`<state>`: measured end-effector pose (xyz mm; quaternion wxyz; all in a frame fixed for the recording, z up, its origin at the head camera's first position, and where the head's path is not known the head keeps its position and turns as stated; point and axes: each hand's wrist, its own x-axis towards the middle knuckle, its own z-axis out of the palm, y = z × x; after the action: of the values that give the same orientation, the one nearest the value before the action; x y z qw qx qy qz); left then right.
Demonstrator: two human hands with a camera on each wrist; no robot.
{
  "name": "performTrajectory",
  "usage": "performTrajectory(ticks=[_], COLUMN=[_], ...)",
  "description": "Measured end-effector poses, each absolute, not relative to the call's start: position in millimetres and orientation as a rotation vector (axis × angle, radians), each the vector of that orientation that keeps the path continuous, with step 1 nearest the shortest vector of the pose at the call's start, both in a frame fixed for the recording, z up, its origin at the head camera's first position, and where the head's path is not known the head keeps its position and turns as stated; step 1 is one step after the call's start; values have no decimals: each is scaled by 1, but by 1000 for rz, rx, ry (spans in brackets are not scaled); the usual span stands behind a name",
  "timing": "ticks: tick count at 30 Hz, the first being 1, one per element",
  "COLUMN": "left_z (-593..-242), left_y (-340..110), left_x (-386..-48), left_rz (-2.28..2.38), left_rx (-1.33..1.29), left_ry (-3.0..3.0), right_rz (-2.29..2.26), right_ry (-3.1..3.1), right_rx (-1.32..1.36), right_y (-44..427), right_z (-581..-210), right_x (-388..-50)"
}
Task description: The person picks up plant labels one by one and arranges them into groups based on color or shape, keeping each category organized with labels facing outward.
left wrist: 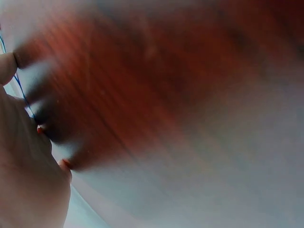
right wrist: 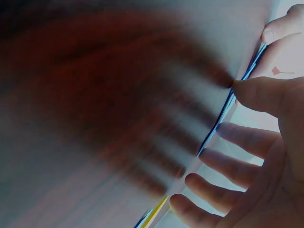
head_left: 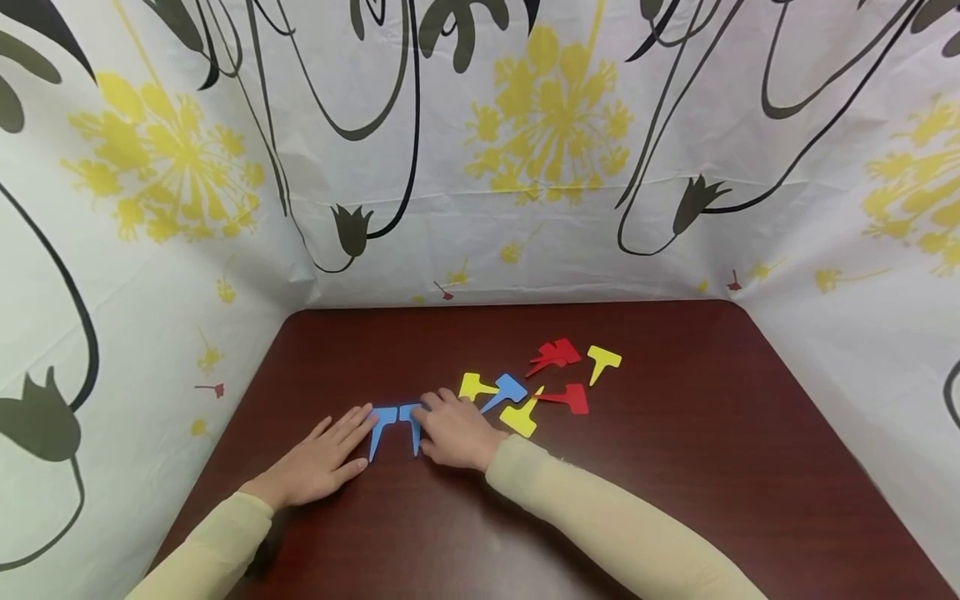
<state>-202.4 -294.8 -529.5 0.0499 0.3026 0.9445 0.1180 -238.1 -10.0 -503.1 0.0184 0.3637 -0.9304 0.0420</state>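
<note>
Two blue T-shaped plant labels lie side by side on the dark table, the left label (head_left: 382,417) and the right label (head_left: 412,417), stems toward the person. My left hand (head_left: 318,458) rests flat at the left label, its straight fingertips touching that label's outer edge. At the right label's outer side, my right hand (head_left: 459,429) touches it with its fingertips and covers part of it. From the right wrist, loosely extended fingers (right wrist: 232,168) and thumb meet the tabletop along a thin blue edge (right wrist: 223,111). In the left wrist view, the left hand (left wrist: 28,156) shows only partly.
Behind the right hand lie more labels: a blue one (head_left: 507,390), several yellow ones such as this label (head_left: 602,362), a single red one (head_left: 574,398) and overlapping red ones (head_left: 557,353). Patterned cloth (head_left: 480,250) surrounds the table (head_left: 675,467) at the back and sides.
</note>
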Motion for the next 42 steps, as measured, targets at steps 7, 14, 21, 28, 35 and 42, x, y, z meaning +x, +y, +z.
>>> performTrajectory(ticks=[7,14,21,28,35,42], left_z=[-530,-528,-528,-531,-531,-516], left_y=[-296,-296,-296,-299,-304,-287], left_x=[-204,-204,-206,-206,-207,-208], left_rz=[362,383,377,395,457,501], left_rx=[910,903,904,928,938,945], left_ry=[2878,2875,2887,2886,2892,2878], right_rz=[105,87,82,127,133,73], right_ry=[-2873,-2851,-2856,-2872,-2872,-2818], right_rx=[1122,1131,1142,1136,1109,1118], right_y=[-13,-14,-15,-14,-6,14], right_z=[-505,-506,-504,-504,-497,-493], right_x=[-238,-238,-237,-238,-241,-245])
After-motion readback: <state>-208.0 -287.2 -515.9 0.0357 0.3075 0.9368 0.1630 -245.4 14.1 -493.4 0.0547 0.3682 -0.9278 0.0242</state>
